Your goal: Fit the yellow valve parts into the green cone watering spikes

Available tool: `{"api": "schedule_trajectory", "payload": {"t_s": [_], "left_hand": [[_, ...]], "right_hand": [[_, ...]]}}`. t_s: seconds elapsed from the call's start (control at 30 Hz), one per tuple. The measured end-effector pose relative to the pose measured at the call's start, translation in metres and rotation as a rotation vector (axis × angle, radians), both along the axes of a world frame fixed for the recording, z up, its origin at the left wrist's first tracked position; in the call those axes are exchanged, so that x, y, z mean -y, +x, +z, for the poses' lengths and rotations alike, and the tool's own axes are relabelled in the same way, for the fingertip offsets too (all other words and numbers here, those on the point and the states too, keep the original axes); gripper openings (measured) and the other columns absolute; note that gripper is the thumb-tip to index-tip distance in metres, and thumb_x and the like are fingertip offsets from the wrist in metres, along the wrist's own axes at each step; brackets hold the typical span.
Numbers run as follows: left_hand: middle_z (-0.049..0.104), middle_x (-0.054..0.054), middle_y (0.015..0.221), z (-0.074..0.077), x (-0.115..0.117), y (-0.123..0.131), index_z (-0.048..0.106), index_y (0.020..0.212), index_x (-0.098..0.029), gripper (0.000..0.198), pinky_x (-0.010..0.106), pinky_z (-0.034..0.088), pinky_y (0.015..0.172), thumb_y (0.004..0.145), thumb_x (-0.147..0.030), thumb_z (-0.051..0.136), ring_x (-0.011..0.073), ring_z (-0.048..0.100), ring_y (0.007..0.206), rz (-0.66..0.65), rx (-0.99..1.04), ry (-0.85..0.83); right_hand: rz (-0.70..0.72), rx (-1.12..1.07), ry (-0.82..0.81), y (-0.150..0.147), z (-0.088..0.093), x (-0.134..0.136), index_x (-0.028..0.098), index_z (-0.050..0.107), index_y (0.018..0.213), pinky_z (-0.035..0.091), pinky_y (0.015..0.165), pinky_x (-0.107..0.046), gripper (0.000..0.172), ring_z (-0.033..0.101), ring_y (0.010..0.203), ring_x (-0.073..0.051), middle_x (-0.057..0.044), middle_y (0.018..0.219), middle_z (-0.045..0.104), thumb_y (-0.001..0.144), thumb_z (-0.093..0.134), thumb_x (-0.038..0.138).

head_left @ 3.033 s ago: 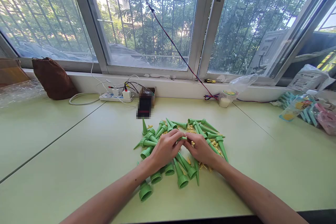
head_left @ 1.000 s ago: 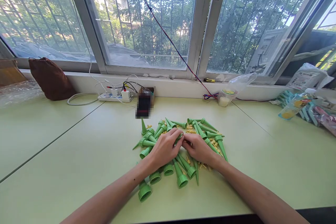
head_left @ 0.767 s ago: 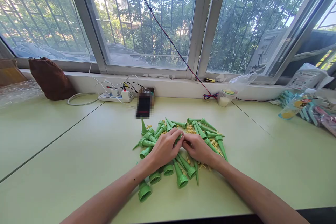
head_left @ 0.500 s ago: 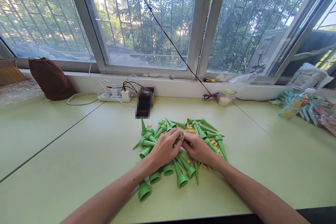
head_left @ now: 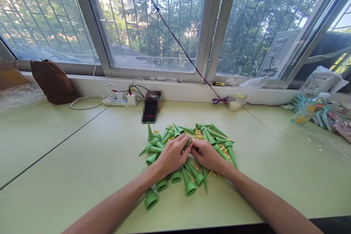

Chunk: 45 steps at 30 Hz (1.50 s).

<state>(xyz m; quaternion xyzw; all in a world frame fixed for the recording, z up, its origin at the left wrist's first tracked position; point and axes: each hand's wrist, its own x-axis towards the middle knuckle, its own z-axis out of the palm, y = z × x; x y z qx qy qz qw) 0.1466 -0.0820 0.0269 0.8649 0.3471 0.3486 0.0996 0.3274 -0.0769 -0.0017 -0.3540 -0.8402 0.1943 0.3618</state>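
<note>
My left hand (head_left: 175, 150) is closed around a green plastic watering spike (head_left: 187, 143), of which only a small part shows between thumb and forefinger. Against it, fingertips to fingertips, my right hand (head_left: 206, 153) is pinched closed; whatever it grips is hidden by the fingers. Both hands are just above a pile of the same green cone-shaped spikes with ribbed, threaded collars. One spike (head_left: 189, 184) lies below the hands with its open collar toward me. Small yellow plastic pieces (head_left: 199, 135) are scattered among the spikes.
Behind the pile, a blurred dark object (head_left: 149, 111) leans by a small box. A power strip (head_left: 120, 101) with cables and a brown bag (head_left: 53, 82) are at the back left. A plastic-wrapped cup (head_left: 234, 102) and a bottle (head_left: 309, 109) are to the right.
Both hands stay joined over the pile, with barely any finger movement. At the right edge, a pinkish shape beside the bottle has shifted slightly, and clear plastic shows on the table there.
</note>
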Motion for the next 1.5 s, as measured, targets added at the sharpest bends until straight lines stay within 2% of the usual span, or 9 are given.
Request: {"api": "schedule_trajectory", "payload": {"t_s": [0.53, 0.9, 1.23, 1.5], "left_hand": [[0.062, 0.004, 0.087, -0.0005, 0.0002, -0.0002, 0.061, 0.095, -0.022, 0.02, 0.028, 0.047, 0.069, 0.097, -0.02, 0.041, 0.0174, 0.059, 0.075, -0.009, 0.023, 0.006], [0.066, 0.005, 0.095, -0.005, -0.0047, -0.0004, 0.056, 0.099, -0.02, 0.016, 0.03, 0.047, 0.077, 0.101, -0.025, 0.04, 0.0196, 0.063, 0.086, 0.014, -0.016, -0.074], [0.064, 0.0, 0.071, -0.0069, -0.0087, -0.0014, 0.055, 0.097, -0.023, 0.009, 0.028, 0.041, 0.062, 0.097, -0.024, 0.046, 0.0191, 0.061, 0.065, 0.099, -0.067, -0.052], [0.061, -0.001, 0.069, -0.0066, -0.008, -0.001, 0.054, 0.094, -0.022, 0.008, 0.028, 0.038, 0.06, 0.096, -0.024, 0.047, 0.019, 0.059, 0.062, 0.109, -0.052, -0.053]], "right_hand": [[-0.003, 0.001, 0.003, -0.0006, -0.0007, 0.0001, 0.019, 0.048, 0.074, 0.035, 0.061, -0.025, 0.019, 0.044, 0.064, -0.014, 0.001, 0.071, 0.054, 0.091, 0.048, 0.011], [-0.027, 0.006, -0.008, -0.0015, 0.0014, 0.0014, 0.018, 0.053, 0.075, 0.036, 0.061, -0.025, 0.02, 0.047, 0.064, -0.014, 0.0, 0.071, 0.056, 0.094, 0.05, 0.014], [-0.04, 0.01, -0.035, -0.0027, -0.0005, 0.0008, 0.019, 0.06, 0.081, 0.04, 0.063, -0.027, 0.017, 0.053, 0.066, -0.015, -0.001, 0.074, 0.061, 0.095, 0.052, 0.017], [-0.069, 0.01, -0.01, -0.0018, 0.0015, 0.0011, 0.018, 0.059, 0.077, 0.038, 0.061, -0.027, 0.019, 0.051, 0.063, -0.015, -0.001, 0.071, 0.06, 0.095, 0.052, 0.017]]}}
